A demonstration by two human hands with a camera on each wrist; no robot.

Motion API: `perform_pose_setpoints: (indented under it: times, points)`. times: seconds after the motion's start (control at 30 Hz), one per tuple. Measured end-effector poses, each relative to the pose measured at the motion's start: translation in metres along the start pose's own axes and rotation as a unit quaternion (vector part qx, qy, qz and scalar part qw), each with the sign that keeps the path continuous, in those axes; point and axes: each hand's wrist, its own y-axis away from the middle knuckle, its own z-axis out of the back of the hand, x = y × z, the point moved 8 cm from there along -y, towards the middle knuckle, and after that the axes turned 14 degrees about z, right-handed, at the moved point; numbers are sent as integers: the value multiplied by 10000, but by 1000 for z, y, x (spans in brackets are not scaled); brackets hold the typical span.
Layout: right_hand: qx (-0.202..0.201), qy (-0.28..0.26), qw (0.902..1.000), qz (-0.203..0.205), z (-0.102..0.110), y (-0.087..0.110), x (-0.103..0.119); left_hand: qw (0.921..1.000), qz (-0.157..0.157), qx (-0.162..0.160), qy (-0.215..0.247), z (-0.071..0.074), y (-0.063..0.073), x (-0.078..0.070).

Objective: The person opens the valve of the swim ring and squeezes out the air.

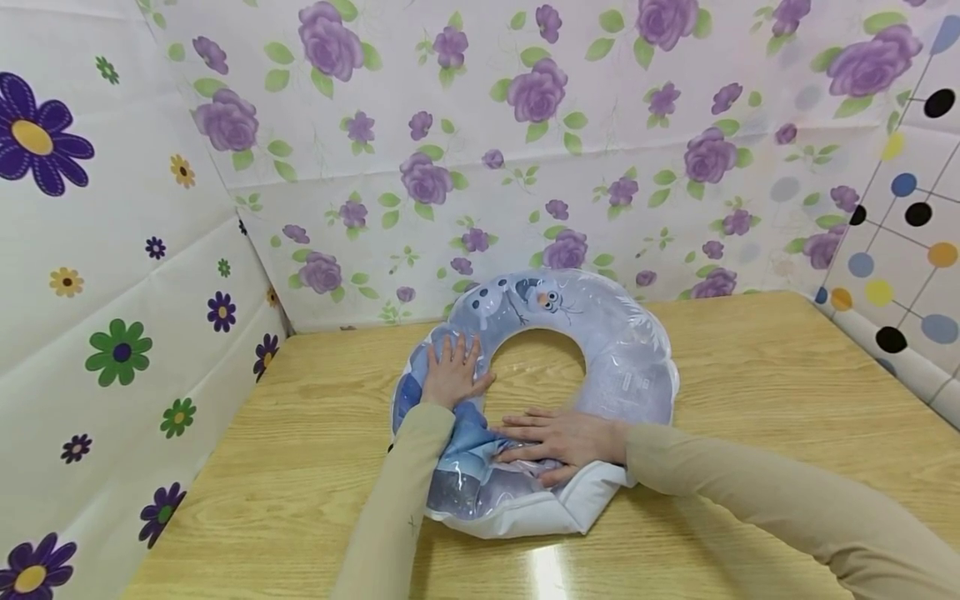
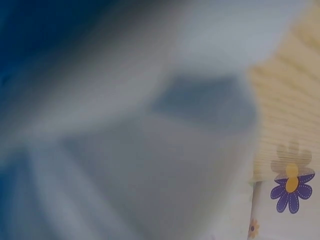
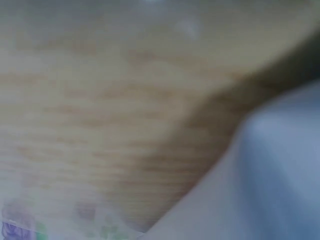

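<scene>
A partly inflated swim ring point(image 1: 622, 375) lies on the wooden table, pale blue and lilac with a snowman print on its far side. My left hand point(image 1: 452, 372) rests on the ring's left side with its fingers spread. On the near part, my right hand point(image 1: 566, 442) presses with straight fingers into creased, sagging plastic. Part of the ring's near right edge is folded over, showing a white underside. The left wrist view shows the swim ring point(image 2: 190, 165) blurred and very close. In the right wrist view, a blurred pale piece of the swim ring point(image 3: 270, 185) fills the lower right corner.
The wooden table point(image 1: 315, 467) extends around the ring on all sides. A cloth with purple roses point(image 1: 423, 179) hangs behind it. To the left stands a flower-print cloth point(image 1: 120, 350), and to the right a dotted one point(image 1: 900, 267).
</scene>
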Motion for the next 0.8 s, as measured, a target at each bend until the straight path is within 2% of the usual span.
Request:
perform_pose_setpoints:
  times: [0.17,0.43,0.53,0.67,0.7,0.8]
  points:
    - [2,-90,10000,-14,-1,0,-1,9998,3,175,-43,1,1,0]
    - [31,-75,10000,-19,-1,0,-1,9998,-53,211,-13,6,3,-1]
    - [22,-114,9999,-21,-1,0,-1,9994,-56,325,89,2,1,0]
    - [30,-136,9999,-16,-1,0,-1,9978,-35,465,462,-9,-4,2]
    - [26,-131,9999,-11,-1,0,-1,9978,-69,358,547,-16,-8,3]
    - [15,-88,10000,11,0,0,-1,9975,-67,371,605,-20,-9,4]
